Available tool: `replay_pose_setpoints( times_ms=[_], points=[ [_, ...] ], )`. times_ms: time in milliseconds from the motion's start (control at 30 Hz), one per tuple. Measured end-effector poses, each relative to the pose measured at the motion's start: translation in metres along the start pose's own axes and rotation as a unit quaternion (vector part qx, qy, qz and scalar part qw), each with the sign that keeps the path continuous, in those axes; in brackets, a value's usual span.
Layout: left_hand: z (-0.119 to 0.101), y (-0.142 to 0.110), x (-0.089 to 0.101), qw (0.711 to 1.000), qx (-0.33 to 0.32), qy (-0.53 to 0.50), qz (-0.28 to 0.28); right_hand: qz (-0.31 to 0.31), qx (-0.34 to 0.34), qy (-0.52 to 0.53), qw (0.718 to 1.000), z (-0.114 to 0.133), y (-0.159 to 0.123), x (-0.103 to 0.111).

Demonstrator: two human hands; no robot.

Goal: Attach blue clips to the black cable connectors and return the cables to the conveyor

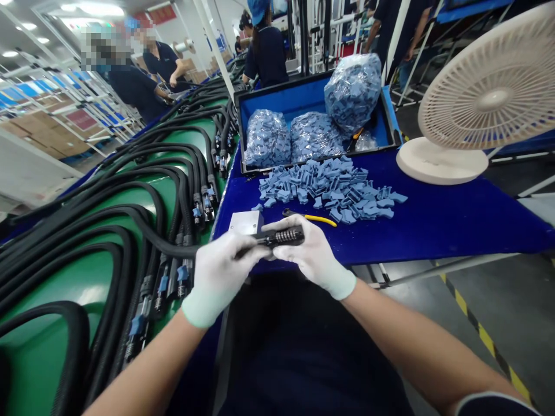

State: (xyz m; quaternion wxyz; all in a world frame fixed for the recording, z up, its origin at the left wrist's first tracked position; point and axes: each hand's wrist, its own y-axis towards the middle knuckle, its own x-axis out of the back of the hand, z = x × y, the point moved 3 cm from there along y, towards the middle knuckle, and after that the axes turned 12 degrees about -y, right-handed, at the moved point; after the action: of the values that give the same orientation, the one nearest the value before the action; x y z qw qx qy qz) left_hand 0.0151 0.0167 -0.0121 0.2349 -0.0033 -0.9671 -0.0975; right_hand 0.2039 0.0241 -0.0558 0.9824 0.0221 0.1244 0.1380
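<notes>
Nearest, the left hand (221,268), in a white glove, has its fingers closed around the dark end of a black hose, and the right hand (310,254), gloved too, grips the black spring fitting (286,236) at that end, its coil facing up between thumb and fingers. The fitting is held above the near edge of the blue tabletop (455,219). Just behind the hands, a silver metal block (245,222) sits on the tabletop, and to its right lies a pair of pliers with a yellow handle (321,220). To the left, many black hoses (130,231) curve over a green surface (104,277), some of their ends carrying blue clips.

Beyond the pliers spreads a loose pile of blue plastic pieces (329,188). Behind it, a blue bin (299,98) with a black rim holds clear bags of similar pieces (353,92). A beige fan (494,99) stands on the right. Farther back, several people in dark shirts (266,55) stand near the hoses and racks.
</notes>
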Motion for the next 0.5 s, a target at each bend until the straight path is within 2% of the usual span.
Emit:
replay_pose_setpoints(
  times_ms=[67, 100, 167, 200, 233, 267, 300, 333, 367, 400, 467, 500],
  points=[
    [0.009, -0.017, 0.005, 0.986, 0.085, -0.141, -0.021, -0.036, 0.023, 0.041, 0.998, -0.003, -0.009, -0.006],
    [0.014, -0.023, 0.008, 0.968, 0.121, -0.216, -0.033, -0.014, 0.028, 0.029, 0.999, -0.005, -0.012, -0.01],
    [0.022, -0.024, 0.018, 0.923, 0.151, -0.346, -0.08, 0.133, 0.03, -0.062, 0.989, -0.007, -0.009, -0.019],
    [0.025, -0.02, 0.025, 0.9, 0.145, -0.396, -0.114, 0.211, 0.038, -0.131, 0.968, -0.007, -0.002, -0.021],
    [0.026, -0.015, 0.032, 0.878, 0.132, -0.435, -0.146, 0.261, 0.056, -0.208, 0.941, -0.007, 0.01, -0.02],
    [0.026, -0.008, 0.039, 0.857, 0.118, -0.472, -0.169, 0.276, 0.079, -0.289, 0.913, -0.006, 0.026, -0.017],
    [0.024, -0.001, 0.044, 0.845, 0.102, -0.492, -0.181, 0.223, 0.114, -0.388, 0.887, -0.004, 0.047, -0.011],
    [0.021, 0.006, 0.049, 0.848, 0.084, -0.491, -0.181, 0.151, 0.135, -0.506, 0.838, -0.002, 0.07, -0.005],
    [0.017, 0.013, 0.052, 0.864, 0.064, -0.468, -0.173, 0.108, 0.128, -0.624, 0.764, -0.002, 0.092, -0.001],
    [0.012, 0.02, 0.054, 0.884, 0.045, -0.436, -0.164, 0.097, 0.107, -0.708, 0.691, -0.004, 0.112, 0.001],
    [0.004, 0.033, 0.055, 0.913, 0.007, -0.378, -0.151, 0.089, 0.083, -0.765, 0.632, -0.009, 0.142, 0.0],
    [0.0, 0.04, 0.055, 0.923, -0.013, -0.355, -0.146, 0.092, 0.076, -0.773, 0.623, -0.012, 0.152, -0.001]
  ],
)
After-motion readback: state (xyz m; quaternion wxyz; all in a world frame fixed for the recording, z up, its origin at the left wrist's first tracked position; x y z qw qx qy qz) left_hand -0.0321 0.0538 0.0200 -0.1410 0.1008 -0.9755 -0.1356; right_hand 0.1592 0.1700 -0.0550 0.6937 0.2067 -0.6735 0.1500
